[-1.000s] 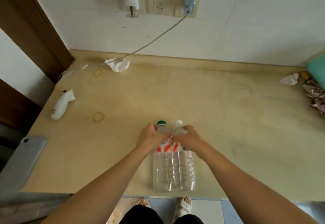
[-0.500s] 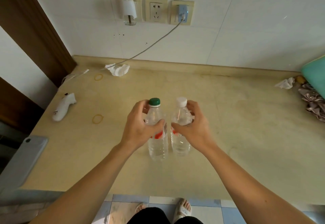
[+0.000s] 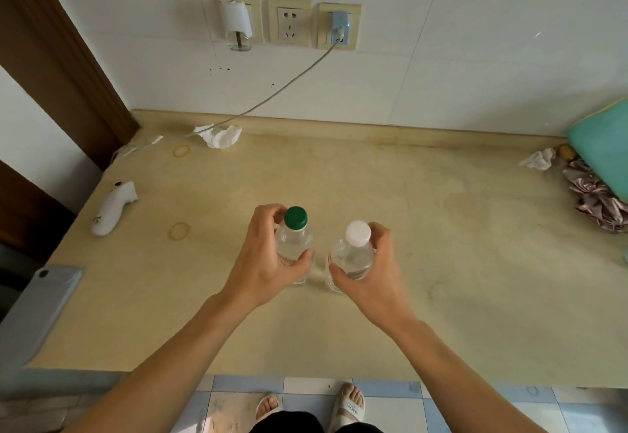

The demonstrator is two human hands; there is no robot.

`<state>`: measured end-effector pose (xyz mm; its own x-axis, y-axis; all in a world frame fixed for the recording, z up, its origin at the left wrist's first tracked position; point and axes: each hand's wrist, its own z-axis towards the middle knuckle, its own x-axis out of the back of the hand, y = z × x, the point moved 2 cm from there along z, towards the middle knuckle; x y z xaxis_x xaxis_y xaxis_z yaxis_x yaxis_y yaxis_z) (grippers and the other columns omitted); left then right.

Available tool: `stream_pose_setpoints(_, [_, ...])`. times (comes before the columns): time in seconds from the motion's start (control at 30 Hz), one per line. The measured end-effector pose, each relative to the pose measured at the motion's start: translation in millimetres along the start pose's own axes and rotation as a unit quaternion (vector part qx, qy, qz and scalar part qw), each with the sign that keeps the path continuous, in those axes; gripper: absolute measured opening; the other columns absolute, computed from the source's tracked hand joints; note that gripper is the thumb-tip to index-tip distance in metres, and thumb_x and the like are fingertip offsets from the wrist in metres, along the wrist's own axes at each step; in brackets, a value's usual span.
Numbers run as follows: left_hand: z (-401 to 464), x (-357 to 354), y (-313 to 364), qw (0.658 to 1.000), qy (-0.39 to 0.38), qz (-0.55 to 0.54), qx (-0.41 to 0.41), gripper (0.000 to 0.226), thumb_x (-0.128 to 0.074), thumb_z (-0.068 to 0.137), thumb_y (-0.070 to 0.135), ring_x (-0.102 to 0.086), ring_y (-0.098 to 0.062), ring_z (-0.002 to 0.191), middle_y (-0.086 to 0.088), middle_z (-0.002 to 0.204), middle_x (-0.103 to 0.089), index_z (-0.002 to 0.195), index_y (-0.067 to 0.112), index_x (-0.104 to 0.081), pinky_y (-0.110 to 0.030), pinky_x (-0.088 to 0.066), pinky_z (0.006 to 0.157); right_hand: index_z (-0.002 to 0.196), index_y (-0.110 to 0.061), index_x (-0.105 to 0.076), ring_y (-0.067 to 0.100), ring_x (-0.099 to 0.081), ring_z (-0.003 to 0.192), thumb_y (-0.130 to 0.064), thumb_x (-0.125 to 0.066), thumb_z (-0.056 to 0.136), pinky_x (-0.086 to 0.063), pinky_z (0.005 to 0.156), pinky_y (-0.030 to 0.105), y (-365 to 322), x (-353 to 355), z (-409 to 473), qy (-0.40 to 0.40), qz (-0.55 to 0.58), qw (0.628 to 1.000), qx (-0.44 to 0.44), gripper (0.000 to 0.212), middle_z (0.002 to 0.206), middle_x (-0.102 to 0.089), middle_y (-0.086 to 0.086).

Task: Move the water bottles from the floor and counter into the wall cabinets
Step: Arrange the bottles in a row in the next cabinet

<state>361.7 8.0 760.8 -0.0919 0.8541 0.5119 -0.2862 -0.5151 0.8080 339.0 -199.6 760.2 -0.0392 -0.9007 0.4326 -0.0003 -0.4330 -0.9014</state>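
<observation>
Two clear water bottles stand upright and close together over the beige counter [image 3: 441,262]. The green-capped bottle [image 3: 295,228] is gripped around its shoulder by my left hand [image 3: 268,259]. Beside it on the right, the white-capped bottle [image 3: 353,249] is gripped the same way by my right hand [image 3: 373,273]. Their lower halves are hidden behind my hands, so I cannot tell whether the bases touch the counter. No wall cabinet is in view.
A phone [image 3: 40,307] lies at the counter's left edge, with a white handheld device [image 3: 114,208] and two rubber bands [image 3: 179,230] nearby. A crumpled tissue [image 3: 219,136] and a charger cable [image 3: 272,96] sit at the back. A teal object [image 3: 601,147] and crumpled cloth [image 3: 598,201] lie far right.
Both bottles came up from the counter's front edge, first tilted toward me, now upright and viewed from above. My hands have drawn slightly apart, widening the gap between the bottles.
</observation>
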Motion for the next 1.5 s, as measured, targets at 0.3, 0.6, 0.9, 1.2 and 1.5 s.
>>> stream_pose_setpoints(0.3, [-27,-19,-29,0.978,-0.042,-0.129,0.157,0.089,-0.091,0.062,0.052,-0.057,-0.001,0.118,0.017,0.132,-0.052,0.131,0.043,-0.037,-0.011,-0.044,0.091,0.121,-0.064,-0.038,-0.012,-0.058,0.11,-0.046,-0.086,0.063,-0.048,0.081,0.006,45,-3,-2,-0.087,0.023,0.993,-0.072,0.077,0.12,-0.056,-0.038])
stream_pose_setpoints(0.6, [-29,-34,-42,0.97,-0.008,-0.142,0.195,0.073,-0.095,0.065,0.024,-0.066,0.001,0.102,0.023,0.112,-0.067,0.122,0.037,-0.052,-0.009,-0.048,0.079,0.105,-0.075,-0.045,-0.018,-0.06,0.1,-0.048,-0.087,0.058,-0.044,0.071,-0.002,62,-16,3,-0.08,0.054,0.99,-0.098,0.067,0.111,-0.062,-0.04])
stream_pose_setpoints(0.9, [4,-17,-12,0.982,-0.051,-0.114,0.144,0.062,-0.094,0.064,0.031,-0.067,0.006,0.09,0.028,0.101,-0.069,0.112,0.043,-0.056,-0.006,-0.047,0.071,0.123,-0.029,-0.061,0.001,-0.07,0.099,-0.024,-0.094,0.065,-0.056,0.083,0.024,27,2,7,-0.008,0.095,0.991,-0.093,0.067,0.107,-0.074,-0.015])
stream_pose_setpoints(1.2, [100,32,141,0.982,-0.014,-0.186,-0.027,0.068,-0.09,0.065,0.043,-0.067,0.005,0.097,0.021,0.108,-0.07,0.124,0.036,-0.056,-0.006,-0.05,0.073,0.125,-0.026,-0.062,0.002,-0.069,0.104,-0.034,-0.093,0.065,-0.054,0.091,0.027,-127,112,20,0.139,0.1,0.982,0.076,0.068,0.109,-0.075,-0.016])
stream_pose_setpoints(1.5, [176,100,352,0.953,0.042,-0.195,-0.226,0.066,-0.082,0.067,0.057,-0.068,-0.001,0.1,0.019,0.112,-0.072,0.125,0.035,-0.061,-0.025,-0.054,0.084,0.119,-0.028,-0.065,0.006,-0.071,0.1,-0.04,-0.087,0.067,-0.057,0.09,0.04,-286,258,25,0.246,0.117,0.931,0.245,0.057,0.105,-0.076,-0.014])
